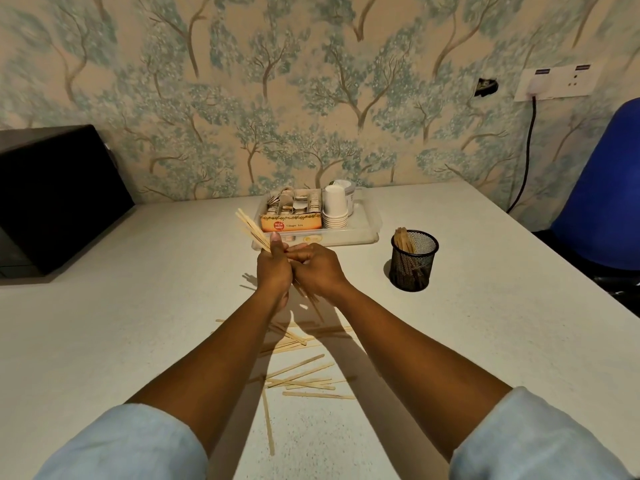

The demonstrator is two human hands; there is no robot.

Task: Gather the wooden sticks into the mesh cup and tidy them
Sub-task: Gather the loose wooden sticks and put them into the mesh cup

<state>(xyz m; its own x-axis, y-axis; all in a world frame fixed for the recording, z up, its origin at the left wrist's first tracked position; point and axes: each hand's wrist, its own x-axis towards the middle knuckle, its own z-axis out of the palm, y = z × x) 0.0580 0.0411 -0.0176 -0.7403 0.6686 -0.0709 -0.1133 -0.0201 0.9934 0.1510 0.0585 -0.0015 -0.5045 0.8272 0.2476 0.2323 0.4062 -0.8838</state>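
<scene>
Your two hands meet above the middle of the pale tabletop (138,306), and the black mesh cup (414,260) serves as the landmark for everything else. Your left hand (273,268) is clenched around a bundle of wooden sticks (250,227); the thumb points up along them, and the stick ends fan out above your fist, tilting up and to the left. The lower ends poke out below your hands. Your right hand (317,268) presses against the left one, its fingers curled onto the same bundle. Both hands sit to the left of the mesh cup, apart from it.

The mesh cup stands upright on the tabletop and already holds several sticks, leaning against its left side with their tops above the rim.

More loose sticks (301,372) lie scattered flat on the tabletop, nearer to you than the cup and to its left, between your forearms. One single stick (268,424) lies apart from that scatter, closest to you, pointing roughly toward you.

Behind the cup and to its left, a clear plastic tray (360,233) holds a box of tea (290,224) and a stack of white paper cups (335,206). A blue chair (602,188) stands to the right of the cup, beyond the table's edge. Far left of the cup sits a black box (52,199). Your light blue sleeves (131,445) are rolled up.
</scene>
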